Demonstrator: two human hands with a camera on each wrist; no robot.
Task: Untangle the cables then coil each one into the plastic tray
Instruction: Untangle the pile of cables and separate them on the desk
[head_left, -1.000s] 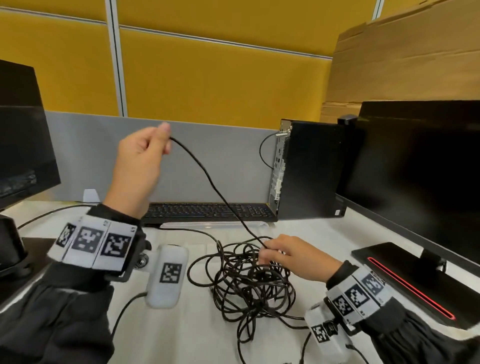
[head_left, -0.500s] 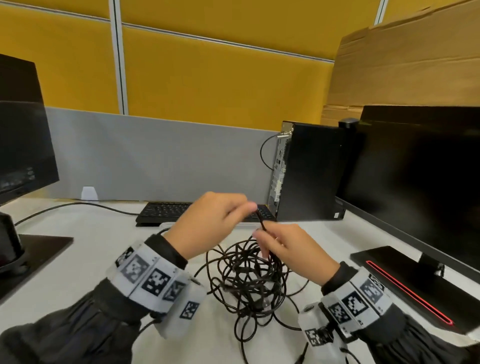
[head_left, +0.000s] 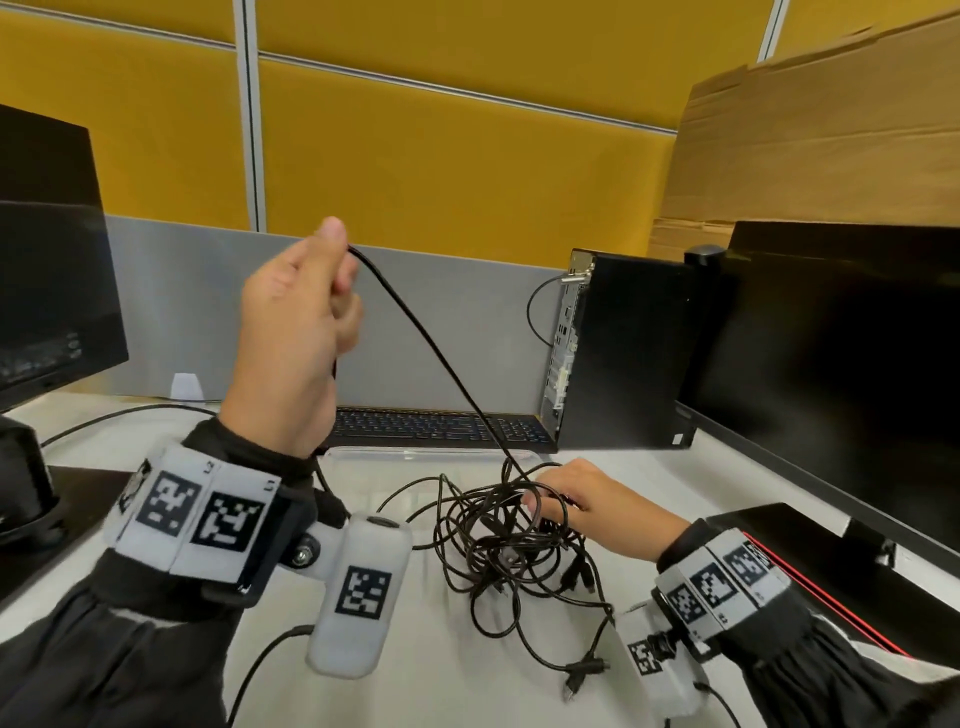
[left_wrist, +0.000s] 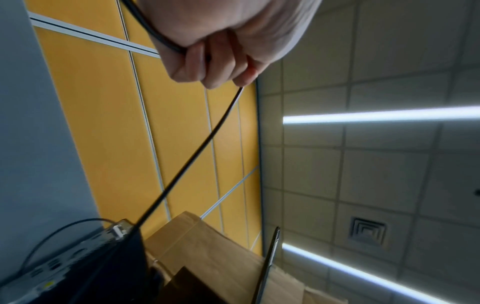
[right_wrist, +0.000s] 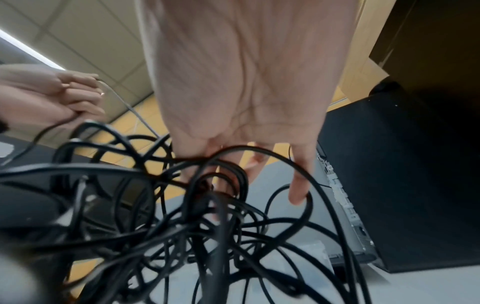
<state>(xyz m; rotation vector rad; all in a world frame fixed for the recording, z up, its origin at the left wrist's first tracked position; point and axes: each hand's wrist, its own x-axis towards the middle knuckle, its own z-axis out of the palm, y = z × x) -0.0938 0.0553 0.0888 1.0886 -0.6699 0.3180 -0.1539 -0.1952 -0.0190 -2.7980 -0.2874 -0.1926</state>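
A tangle of black cables (head_left: 519, 540) lies on the white desk, several plug ends trailing toward me. My left hand (head_left: 337, 291) is raised high above it, fingers curled round one black cable (head_left: 431, 343) that runs taut down into the pile. The left wrist view shows the fist (left_wrist: 215, 67) gripping that cable (left_wrist: 192, 160). My right hand (head_left: 566, 499) rests on top of the tangle; its fingers (right_wrist: 298, 185) reach straight down among the loops (right_wrist: 182, 236). A clear plastic tray (head_left: 415, 453) sits just behind the pile.
A black keyboard (head_left: 431, 428) lies behind the tray, a computer tower (head_left: 623, 353) at its right. A large monitor (head_left: 831, 374) and its base (head_left: 831, 571) fill the right side, another monitor (head_left: 47, 291) the left. Cardboard (head_left: 821, 130) leans at back right.
My left hand went from beside the right hand at the pile up and to the left, drawing a length of cable taut. My right hand dropped back onto the tangle.
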